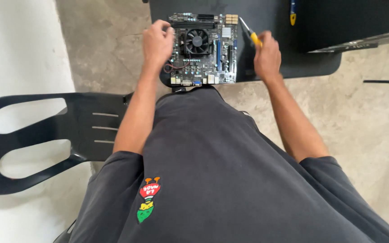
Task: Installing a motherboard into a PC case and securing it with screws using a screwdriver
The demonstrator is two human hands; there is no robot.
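Note:
A dark computer motherboard (212, 58) with a black cooling fan (196, 41) lies flat on a black chair seat (293, 67) in front of me. My left hand (157, 42) rests with curled fingers on the board's left edge, next to the fan. My right hand (266, 56) is closed around a yellow-handled screwdriver (251, 33), just right of the board; its metal tip points up and left toward the board's upper right corner.
A black plastic chair back (46, 135) with cut-outs stands at my left. My dark shirt fills the lower view. Another yellow-tipped tool (292, 12) lies at the seat's far side. A metal strip (365, 41) crosses the upper right, above concrete floor (361, 117).

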